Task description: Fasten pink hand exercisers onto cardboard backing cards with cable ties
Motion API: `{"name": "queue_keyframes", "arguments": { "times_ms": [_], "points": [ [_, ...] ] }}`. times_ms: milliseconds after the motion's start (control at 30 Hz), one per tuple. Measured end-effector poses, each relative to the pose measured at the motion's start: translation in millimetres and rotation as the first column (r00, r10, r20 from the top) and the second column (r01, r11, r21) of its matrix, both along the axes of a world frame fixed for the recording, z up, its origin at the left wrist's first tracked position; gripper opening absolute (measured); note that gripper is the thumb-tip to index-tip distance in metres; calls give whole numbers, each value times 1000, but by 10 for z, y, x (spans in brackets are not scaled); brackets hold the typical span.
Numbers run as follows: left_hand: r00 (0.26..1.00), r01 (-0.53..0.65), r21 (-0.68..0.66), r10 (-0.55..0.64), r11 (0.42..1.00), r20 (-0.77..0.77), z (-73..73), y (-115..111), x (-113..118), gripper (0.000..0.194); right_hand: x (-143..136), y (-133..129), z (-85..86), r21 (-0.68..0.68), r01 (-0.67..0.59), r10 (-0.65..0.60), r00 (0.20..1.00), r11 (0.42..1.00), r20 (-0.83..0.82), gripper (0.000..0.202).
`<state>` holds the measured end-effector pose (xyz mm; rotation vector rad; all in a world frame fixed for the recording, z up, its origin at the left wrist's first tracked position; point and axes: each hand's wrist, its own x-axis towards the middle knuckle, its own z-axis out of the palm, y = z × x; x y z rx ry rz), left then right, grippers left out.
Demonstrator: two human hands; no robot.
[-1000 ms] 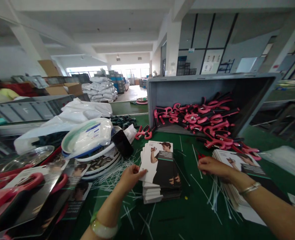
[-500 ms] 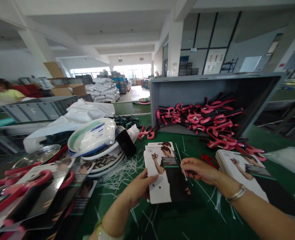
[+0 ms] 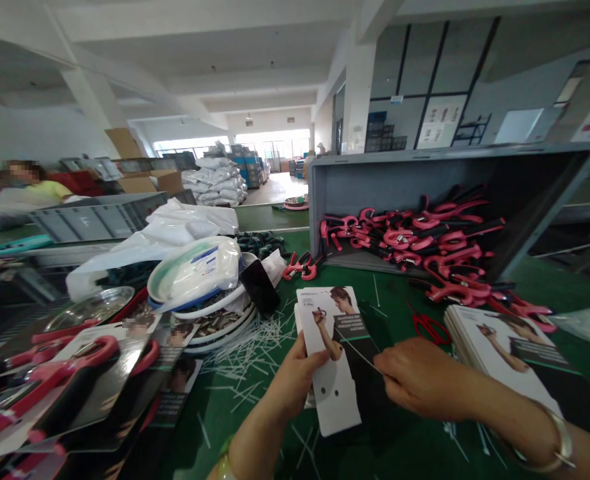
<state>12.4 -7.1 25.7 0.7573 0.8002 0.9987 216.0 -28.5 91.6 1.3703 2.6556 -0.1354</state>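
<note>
My left hand (image 3: 291,377) grips the left edge of a printed cardboard backing card (image 3: 339,403), thumb on top. The card has two small holes in its white part, and at least one more card lies beneath it. In my closed right hand (image 3: 425,377) is a thin white cable tie (image 3: 359,351), stretching slantwise over the card's front. Whether its tip passes through the card I cannot tell. Loose white cable ties (image 3: 259,347) lie scattered to the left of the card. Right of my right hand rests a stack of similar cards (image 3: 505,367).
A grey crate (image 3: 375,163) on its side holds many pink-and-black hand grips (image 3: 405,237). Red scissors (image 3: 431,328) lie before it. At left are stacked basins (image 3: 219,290), a phone (image 3: 259,288) and carded grips (image 3: 75,387). Another person (image 3: 52,190) is far left.
My right hand has moved inward with the cable tie, which now crosses the card. The top card has been lifted and tilted in my left hand. The view has shifted slightly left.
</note>
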Motion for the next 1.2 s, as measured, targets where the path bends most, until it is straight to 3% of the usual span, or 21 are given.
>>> {"name": "queue_keyframes", "arguments": {
  "times_ms": [267, 533, 667, 767, 900, 1000, 1200],
  "points": [
    [999, -5, 163, 11, 987, -35, 110, -20, -16, 58, -150, -159, 318, -58, -46, 56, 982, 997, 180, 20],
    [995, 15, 272, 13, 962, -103, 176, -2, -4, 56, -287, -193, 526, -91, -91, 114, 948, 992, 299, 20],
    [989, 23, 298, 21, 954, -144, 207, -13, 20, 52, -344, -162, 611, -51, -71, 84, 944, 996, 319, 16],
    [994, 15, 265, 14, 964, -105, 177, -31, 80, 59, -385, -104, 524, -18, -65, 67, 940, 998, 336, 16],
    [998, 51, 89, -55, 995, 43, 102, -67, 165, 70, -417, -7, 205, 118, -80, 43, 957, 990, 288, 15],
    [997, 24, -5, -24, 1000, 80, 79, -90, 186, 76, -401, 37, -2, 247, -89, 34, 976, 965, 217, 21],
    [1000, 4, -3, -4, 1000, 14, 78, -111, 224, 78, -358, -9, -120, 306, 4, -33, 995, 952, 89, 16]
  ]
}}
